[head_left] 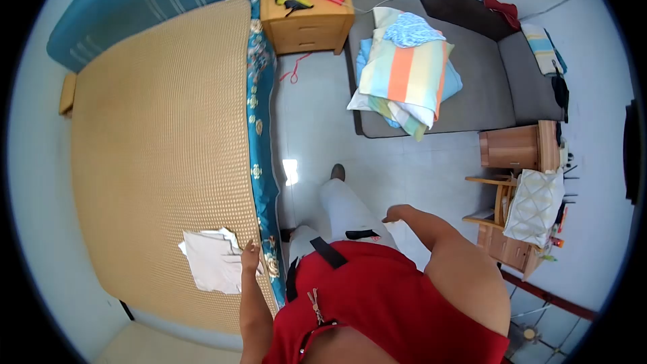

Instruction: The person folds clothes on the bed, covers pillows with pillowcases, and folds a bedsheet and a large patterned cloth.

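My left hand (250, 255) is over the near right edge of the woven bed mat (162, 128), at the right side of a pale folded cloth (212, 261). Its fingers are small in view, and whether they hold anything is unclear. My right hand (396, 214) hangs above the tiled floor, away from any object, with its fingers pointing down and left. How far those fingers are spread does not show clearly. A white piece of fabric lies partly under the pale cloth.
A wooden nightstand (306, 23) with items on it stands beyond the bed. Striped pillows (408, 71) are stacked on a grey sofa (472, 74). At the right are a wooden chair (500, 203) and a desk (509, 148). A red strap (294, 77) lies on the floor.
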`<state>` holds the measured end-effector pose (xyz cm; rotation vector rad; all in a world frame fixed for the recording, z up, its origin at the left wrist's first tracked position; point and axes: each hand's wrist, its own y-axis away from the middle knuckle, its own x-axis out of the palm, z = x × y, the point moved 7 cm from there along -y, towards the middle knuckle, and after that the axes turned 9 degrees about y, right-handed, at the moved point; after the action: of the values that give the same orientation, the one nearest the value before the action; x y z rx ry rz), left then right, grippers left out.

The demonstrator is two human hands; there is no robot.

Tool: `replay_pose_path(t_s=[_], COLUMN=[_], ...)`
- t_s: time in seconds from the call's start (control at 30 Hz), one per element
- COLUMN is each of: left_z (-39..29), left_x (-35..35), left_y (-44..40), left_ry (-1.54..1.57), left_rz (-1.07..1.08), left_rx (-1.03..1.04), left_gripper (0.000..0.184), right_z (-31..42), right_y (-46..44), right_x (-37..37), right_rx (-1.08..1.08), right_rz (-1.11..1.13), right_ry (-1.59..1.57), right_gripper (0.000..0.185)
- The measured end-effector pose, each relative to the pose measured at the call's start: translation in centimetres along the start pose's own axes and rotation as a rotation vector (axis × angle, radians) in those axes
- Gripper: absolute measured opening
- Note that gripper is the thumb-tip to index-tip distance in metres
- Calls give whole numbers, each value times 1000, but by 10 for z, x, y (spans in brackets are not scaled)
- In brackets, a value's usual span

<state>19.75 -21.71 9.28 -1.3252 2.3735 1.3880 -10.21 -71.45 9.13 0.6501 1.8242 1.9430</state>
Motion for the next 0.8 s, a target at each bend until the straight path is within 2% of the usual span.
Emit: replay_pose_path(t_s=[0.07, 0.1, 0.13, 0.17, 0.23, 0.3, 0.4, 0.6, 0.7, 0.8], left_z=[-59, -84, -106, -126, -161, -198, -234, -258, -264, -278], left_x=[12, 18, 25, 32, 42, 45, 39, 14, -6, -22], left_y=[-9, -14, -22, -28, -40, -44, -52, -86, -113, -149], left_ry=[-50, -92, -115, -176, -290, -325, -362, -514, -563, -574], left_rz=[41, 62, 79, 98, 148, 230, 220, 293, 308, 311], left_rx=[86, 135, 160, 204, 283, 259, 318, 323, 291, 254], left_gripper=[48, 48, 48, 49, 50, 50, 48, 48, 49, 49], right_z=[-13, -25, -27, -37, -45, -47, -57, -81, -91, -94], right_y=[12, -2, 0, 9, 39, 64, 86, 102, 89, 80], right_x=[-55, -80, -107, -137, -178, -203, -214, -193, -166, -142], right_rx=[-57, -115, -218, -243, -376, -366, -372, -86, -20, 43], right_rz=[-401, -669, -834, -1020, -1220, -1286, -1457, -1322, -1273, -1185], right_ry=[317, 166, 144, -149, -447, -548, -573, -633, -657, -877], right_gripper=[52, 39, 36, 34, 28, 23, 19, 22, 24, 26])
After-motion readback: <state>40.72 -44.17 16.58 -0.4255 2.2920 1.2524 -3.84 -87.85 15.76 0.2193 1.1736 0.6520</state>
